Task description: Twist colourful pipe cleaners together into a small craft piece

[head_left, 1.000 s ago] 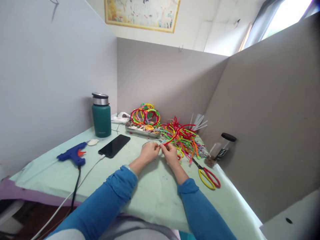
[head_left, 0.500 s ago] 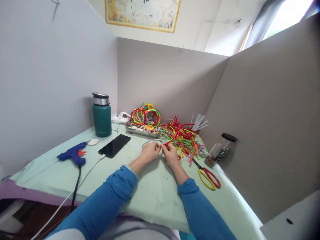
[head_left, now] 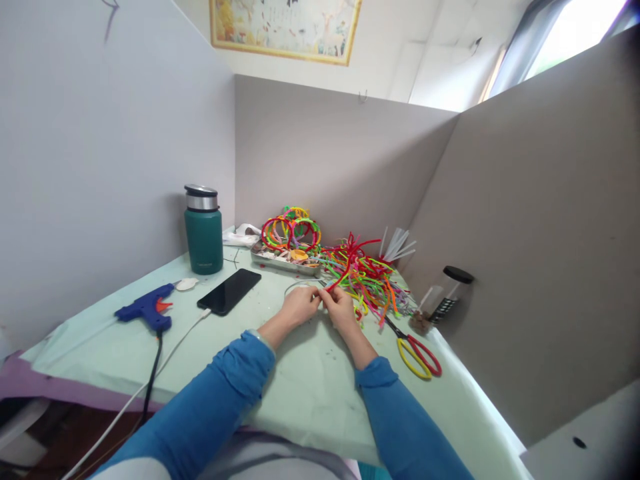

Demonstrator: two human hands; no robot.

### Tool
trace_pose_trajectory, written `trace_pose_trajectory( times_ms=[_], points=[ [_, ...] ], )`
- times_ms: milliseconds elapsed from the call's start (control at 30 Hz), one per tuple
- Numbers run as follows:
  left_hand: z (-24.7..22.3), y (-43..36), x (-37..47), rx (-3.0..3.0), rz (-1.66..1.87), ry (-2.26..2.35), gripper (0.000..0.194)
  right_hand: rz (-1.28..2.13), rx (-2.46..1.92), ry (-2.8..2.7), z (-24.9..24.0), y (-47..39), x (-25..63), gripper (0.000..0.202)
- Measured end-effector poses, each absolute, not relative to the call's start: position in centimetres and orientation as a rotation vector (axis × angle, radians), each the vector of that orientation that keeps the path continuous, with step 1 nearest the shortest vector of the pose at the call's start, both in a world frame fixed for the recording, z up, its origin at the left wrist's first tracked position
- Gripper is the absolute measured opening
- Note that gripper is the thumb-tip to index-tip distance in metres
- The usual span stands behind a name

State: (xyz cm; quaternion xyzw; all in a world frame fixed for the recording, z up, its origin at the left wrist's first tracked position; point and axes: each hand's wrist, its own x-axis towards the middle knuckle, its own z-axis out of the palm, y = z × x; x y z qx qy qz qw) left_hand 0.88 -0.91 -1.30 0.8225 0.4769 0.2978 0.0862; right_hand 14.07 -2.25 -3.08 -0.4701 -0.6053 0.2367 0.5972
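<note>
My left hand (head_left: 301, 305) and my right hand (head_left: 341, 309) meet fingertip to fingertip above the middle of the table, both closed in a pinch. A red pipe cleaner (head_left: 343, 277) runs from my right fingertips up and away to the right, over a heap of coloured pipe cleaners (head_left: 373, 283). Behind my left fingers curves a thin grey band (head_left: 295, 285), and its end goes in among the fingertips. Exactly how the band and the red pipe cleaner meet is hidden by my fingers.
Scissors (head_left: 419, 357) lie right of my hands, near a clear jar (head_left: 443, 300). Behind stands a metal tray (head_left: 287, 267) with colourful wrapped hoops (head_left: 290, 233). On the left are a green flask (head_left: 203, 240), a phone (head_left: 230, 291) and a corded blue glue gun (head_left: 147, 307).
The free end of the red pipe cleaner has swung slightly left and up. My fingertips have shifted a little; both arms stay in place.
</note>
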Motion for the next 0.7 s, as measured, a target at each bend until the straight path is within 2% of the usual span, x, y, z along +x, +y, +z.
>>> trace_pose_trajectory(
  times_ms=[700],
  points=[
    [-0.96,-0.73,0.93,2.325,0.978,1.324,0.028,0.71,-1.007,-1.258,-3.24,-1.82,14.33,0.031]
  ],
)
